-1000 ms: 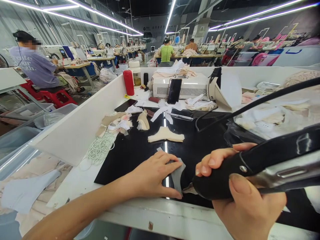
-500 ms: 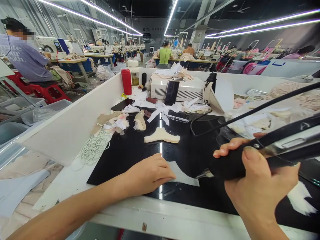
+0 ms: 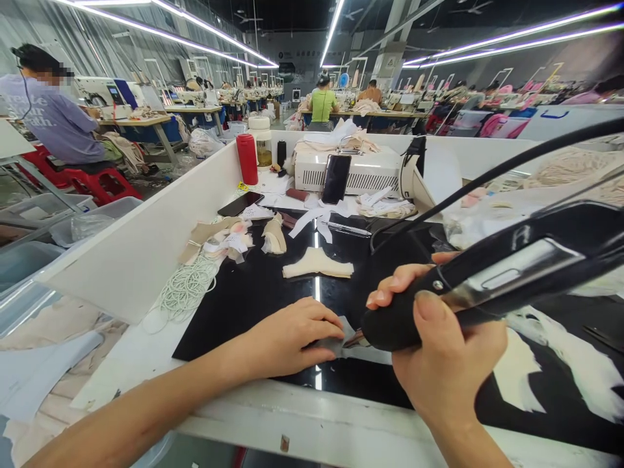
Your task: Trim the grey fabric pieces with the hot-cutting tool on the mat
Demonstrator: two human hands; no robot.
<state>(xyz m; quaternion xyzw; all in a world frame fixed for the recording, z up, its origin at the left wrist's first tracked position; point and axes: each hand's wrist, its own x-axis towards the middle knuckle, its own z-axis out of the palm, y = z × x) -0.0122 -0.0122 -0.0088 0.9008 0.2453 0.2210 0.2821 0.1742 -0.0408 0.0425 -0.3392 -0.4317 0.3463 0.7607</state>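
Note:
My right hand (image 3: pixel 446 344) is closed around a black corded hand tool (image 3: pixel 487 286) with a silver panel on its side. Its small metal tip (image 3: pixel 358 339) rests at a thin translucent white fabric piece (image 3: pixel 347 325) on the black work surface (image 3: pixel 234 305). My left hand (image 3: pixel 297 335) presses on that piece from the left, thumb and fingertips close to the metal tip; the fingers cover much of the piece. Beyond my hands lies a small stack of curved cream pieces (image 3: pixel 318 263).
Bundled fabric pieces (image 3: pixel 273 234) and pale cord (image 3: pixel 188 286) lie left. Behind stand a vented white box (image 3: pixel 365 169), a phone (image 3: pixel 336 179) and a red bottle (image 3: pixel 247 159). Cut pieces (image 3: pixel 519 370) lie right. A white wall (image 3: pixel 136 260) borders the left; co-workers sit beyond.
My right hand has moved left with the tool, bringing its metal tip up to my left fingertips over the translucent piece. My left hand has stayed nearly in place.

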